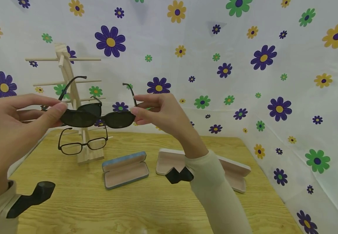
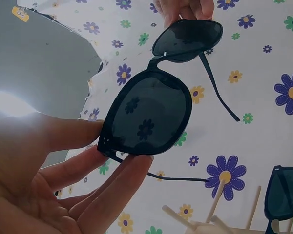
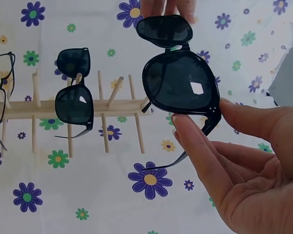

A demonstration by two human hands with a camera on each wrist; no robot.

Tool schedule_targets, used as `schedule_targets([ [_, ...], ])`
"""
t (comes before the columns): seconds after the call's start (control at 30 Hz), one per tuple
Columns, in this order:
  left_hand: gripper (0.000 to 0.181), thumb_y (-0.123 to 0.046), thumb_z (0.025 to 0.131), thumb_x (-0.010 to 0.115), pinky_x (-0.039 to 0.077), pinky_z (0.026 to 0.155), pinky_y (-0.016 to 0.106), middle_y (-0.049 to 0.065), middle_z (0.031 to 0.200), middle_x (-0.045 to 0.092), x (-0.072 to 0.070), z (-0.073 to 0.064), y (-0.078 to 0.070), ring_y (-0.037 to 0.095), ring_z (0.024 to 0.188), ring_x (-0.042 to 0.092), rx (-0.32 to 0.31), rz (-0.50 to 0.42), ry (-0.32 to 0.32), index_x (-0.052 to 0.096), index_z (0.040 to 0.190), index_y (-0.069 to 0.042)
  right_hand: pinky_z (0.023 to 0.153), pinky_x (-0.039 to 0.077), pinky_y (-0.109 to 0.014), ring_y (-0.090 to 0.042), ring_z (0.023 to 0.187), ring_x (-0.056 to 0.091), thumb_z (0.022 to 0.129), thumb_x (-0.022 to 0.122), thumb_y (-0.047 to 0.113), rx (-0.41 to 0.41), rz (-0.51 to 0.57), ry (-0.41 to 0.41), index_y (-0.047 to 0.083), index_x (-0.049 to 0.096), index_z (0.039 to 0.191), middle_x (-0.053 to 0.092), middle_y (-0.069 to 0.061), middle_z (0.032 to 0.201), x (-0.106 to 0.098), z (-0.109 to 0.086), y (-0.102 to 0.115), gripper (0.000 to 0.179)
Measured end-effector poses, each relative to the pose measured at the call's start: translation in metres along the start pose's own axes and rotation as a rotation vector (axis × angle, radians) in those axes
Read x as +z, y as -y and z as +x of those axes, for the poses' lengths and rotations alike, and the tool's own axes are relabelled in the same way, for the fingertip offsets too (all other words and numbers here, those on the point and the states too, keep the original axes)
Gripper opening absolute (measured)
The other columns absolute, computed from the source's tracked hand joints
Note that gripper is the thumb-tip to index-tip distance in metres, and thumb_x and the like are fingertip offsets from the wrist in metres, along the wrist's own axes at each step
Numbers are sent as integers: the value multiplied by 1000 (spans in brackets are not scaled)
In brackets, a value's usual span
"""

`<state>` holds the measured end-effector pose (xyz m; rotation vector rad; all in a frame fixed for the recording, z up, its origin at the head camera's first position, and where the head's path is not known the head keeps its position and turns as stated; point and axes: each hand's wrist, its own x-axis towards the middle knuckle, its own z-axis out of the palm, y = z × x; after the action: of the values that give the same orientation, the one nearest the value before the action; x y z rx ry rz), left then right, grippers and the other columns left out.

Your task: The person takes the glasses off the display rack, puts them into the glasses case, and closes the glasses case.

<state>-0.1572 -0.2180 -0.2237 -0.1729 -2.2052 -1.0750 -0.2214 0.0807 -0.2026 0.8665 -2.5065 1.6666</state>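
Both hands hold up one pair of black sunglasses [image 1: 119,119] by its two outer corners, temples unfolded and pointing away. My left hand [image 1: 25,120] pinches the left hinge corner between thumb and fingers. At the other end my right hand [image 1: 163,112] pinches the right corner. Behind them stands a wooden glasses rack [image 1: 72,83] with several rows of pegs. A second pair of sunglasses [image 3: 74,109] sits on the rack, partly hidden in the head view by the held pair. Clear glasses with a black frame [image 1: 70,149] hang on a lower row.
On the wooden table [image 1: 122,211] an open blue glasses case [image 1: 126,175] lies in front of the rack. Farther right are two open white cases, the left white case [image 1: 167,161] and the right white case [image 1: 237,178], both partly covered by my right arm. A flowered cloth [image 1: 198,68] hangs behind.
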Motion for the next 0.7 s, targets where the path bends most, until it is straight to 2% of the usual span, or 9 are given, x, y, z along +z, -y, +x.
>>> schedule_targets([
  [0.1, 27, -31, 95, 75, 41, 50, 11, -46, 80, 61, 5, -4, -5, -23, 70, 63, -19, 8, 65, 77, 112, -8, 97, 60, -32, -20, 81, 80, 96, 75, 19, 21, -8, -7, 7, 65, 139, 78, -13, 114, -4, -6, -5, 46],
  [0.17, 24, -30, 95, 76, 38, 47, 16, -42, 85, 64, 9, -6, -8, -19, 70, 66, -7, -8, 100, 77, 110, -10, 97, 60, -33, -20, 82, 80, 95, 75, 19, 37, -9, -11, 7, 65, 139, 78, -13, 114, -7, -9, -9, 47],
  [0.23, 22, -29, 96, 75, 39, 47, 19, -39, 87, 65, 13, -8, -8, -18, 71, 67, 6, -15, 134, 78, 110, -12, 95, 61, -33, -21, 82, 80, 95, 76, 18, 51, -7, -15, 7, 65, 139, 78, -13, 114, -10, -13, -13, 46],
  [0.33, 20, -27, 97, 74, 45, 53, 14, -35, 95, 66, 20, -10, -7, -17, 74, 68, 15, -30, 177, 78, 110, -13, 93, 61, -34, -23, 83, 80, 95, 76, 18, 69, -7, -26, 7, 65, 139, 77, -14, 114, -14, -18, -19, 46],
  [0.43, 19, -29, 98, 73, 48, 53, 17, -22, 95, 75, 29, -14, -6, -15, 74, 69, 2, -33, 224, 77, 111, -15, 93, 61, -34, -23, 85, 79, 96, 75, 17, 83, -19, -44, 6, 64, 140, 77, -15, 115, -18, -23, -27, 47],
  [0.53, 20, -33, 99, 72, 49, 53, 22, -2, 98, 81, 41, -18, -5, -13, 76, 70, -23, -47, 273, 77, 112, -18, 92, 62, -35, -23, 86, 79, 96, 73, 15, 87, -17, -64, 4, 62, 142, 76, -18, 117, -22, -29, -35, 48],
  [0.57, 21, -34, 99, 71, 50, 54, 21, 4, 103, 80, 45, -19, -5, -13, 77, 70, -27, -56, 285, 76, 114, -19, 91, 62, -35, -22, 86, 79, 97, 73, 14, 86, -16, -68, 4, 61, 143, 76, -19, 118, -23, -30, -39, 49],
  [0.7, 27, -33, 101, 68, 56, 66, 17, 8, 120, 71, 61, -24, 0, -12, 83, 71, -37, -104, 332, 72, 124, -19, 90, 62, -35, -23, 87, 79, 96, 73, 14, 96, -28, -83, 3, 59, 144, 75, -21, 119, -26, -36, -50, 50],
])
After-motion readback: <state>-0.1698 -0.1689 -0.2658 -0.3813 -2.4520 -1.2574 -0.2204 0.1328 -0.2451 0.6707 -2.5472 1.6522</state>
